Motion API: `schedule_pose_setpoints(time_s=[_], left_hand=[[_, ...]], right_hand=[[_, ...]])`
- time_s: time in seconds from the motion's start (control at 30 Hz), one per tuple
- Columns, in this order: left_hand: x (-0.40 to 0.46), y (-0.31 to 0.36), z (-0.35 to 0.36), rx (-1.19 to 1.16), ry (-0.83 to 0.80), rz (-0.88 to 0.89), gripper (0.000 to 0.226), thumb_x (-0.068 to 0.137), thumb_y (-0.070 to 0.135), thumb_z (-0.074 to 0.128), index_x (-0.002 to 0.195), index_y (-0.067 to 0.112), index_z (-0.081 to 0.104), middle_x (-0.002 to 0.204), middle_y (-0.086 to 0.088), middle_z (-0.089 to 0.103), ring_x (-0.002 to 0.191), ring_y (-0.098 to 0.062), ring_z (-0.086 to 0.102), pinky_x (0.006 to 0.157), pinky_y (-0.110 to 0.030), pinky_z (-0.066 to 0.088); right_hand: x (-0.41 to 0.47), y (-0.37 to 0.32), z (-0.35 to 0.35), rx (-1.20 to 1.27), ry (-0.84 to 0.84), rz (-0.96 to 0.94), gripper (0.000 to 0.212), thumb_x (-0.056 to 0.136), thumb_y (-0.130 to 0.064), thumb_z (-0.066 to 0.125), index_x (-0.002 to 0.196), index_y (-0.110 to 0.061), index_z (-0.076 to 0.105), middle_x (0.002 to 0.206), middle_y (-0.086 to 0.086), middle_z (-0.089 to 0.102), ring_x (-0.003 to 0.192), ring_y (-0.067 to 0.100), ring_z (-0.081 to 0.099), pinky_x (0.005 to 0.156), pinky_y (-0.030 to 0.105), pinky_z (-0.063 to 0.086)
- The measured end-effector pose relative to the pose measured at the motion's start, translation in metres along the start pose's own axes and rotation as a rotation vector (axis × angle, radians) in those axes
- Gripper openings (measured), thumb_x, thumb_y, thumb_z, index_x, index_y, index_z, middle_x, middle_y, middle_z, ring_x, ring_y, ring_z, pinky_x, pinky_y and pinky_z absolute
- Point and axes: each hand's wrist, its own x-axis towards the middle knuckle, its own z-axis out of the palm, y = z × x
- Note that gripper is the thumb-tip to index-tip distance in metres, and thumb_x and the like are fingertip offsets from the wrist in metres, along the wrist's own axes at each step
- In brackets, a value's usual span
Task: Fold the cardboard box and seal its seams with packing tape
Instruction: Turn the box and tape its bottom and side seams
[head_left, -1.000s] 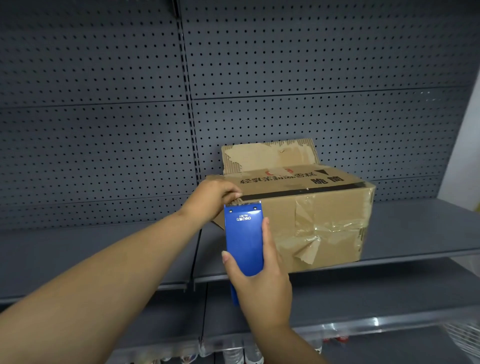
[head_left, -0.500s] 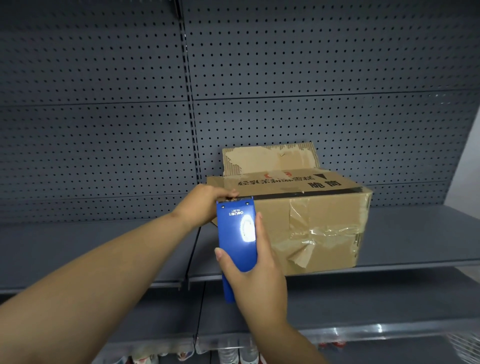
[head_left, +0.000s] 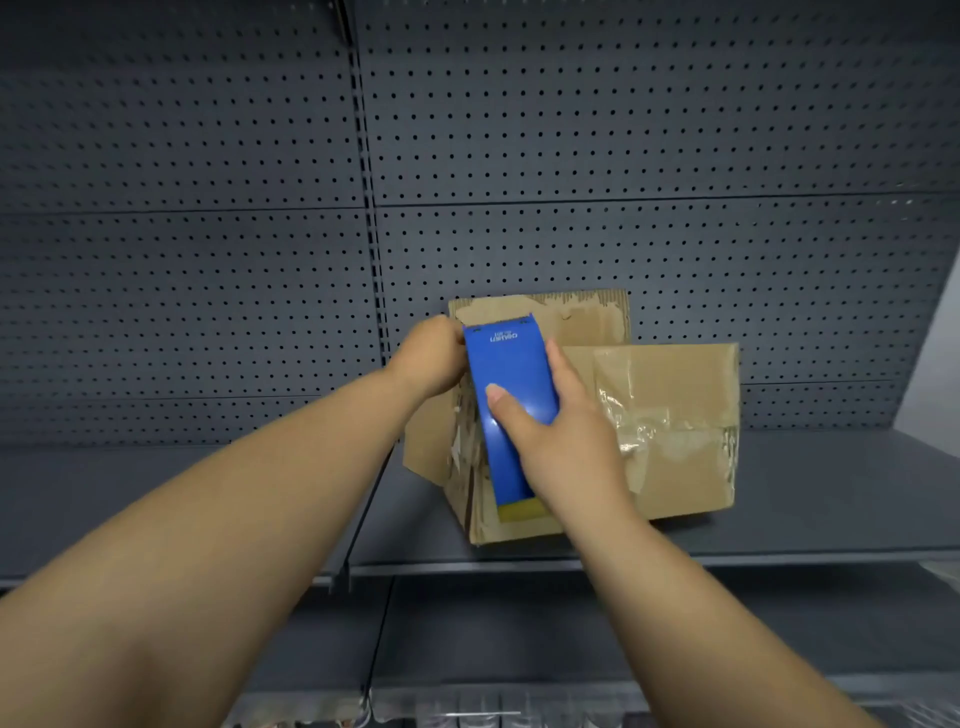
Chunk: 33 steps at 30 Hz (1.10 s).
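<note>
1. Your box (head_left: 670, 415) sits on the shelf (head_left: 831, 499); a second ago you saw its top, now only its crumpled, taped front and one raised flap (head_left: 582, 317).
2. Your right hand (head_left: 561, 441), wrapped around the blue tape dispenser (head_left: 511, 384), has risen to the near corner.
3. Your left hand (head_left: 431, 358) still pinches that top edge closed, so taping looks about to begin.

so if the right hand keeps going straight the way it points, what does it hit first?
Probably the cardboard box: the right hand points the blue tape dispenser up and away at its raised flap. Depth is unclear.
</note>
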Motion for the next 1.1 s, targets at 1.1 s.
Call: schedule_pose_setpoints(time_s=[1.1], left_hand=[[0.12,-0.082,0.003,-0.162,-0.191,0.059,0.054,0.096,0.049,0.035,0.054,0.017,0.026,0.055,-0.001,0.025,0.049,-0.016,0.026,0.051,-0.029,0.017]], right_hand=[[0.027,-0.02,0.083,-0.127,0.008,0.183,0.074,0.085,-0.056,0.052,0.148,-0.037,0.019,0.14,-0.014,0.047,0.116,0.011,0.052,0.093,0.03,0.046]])
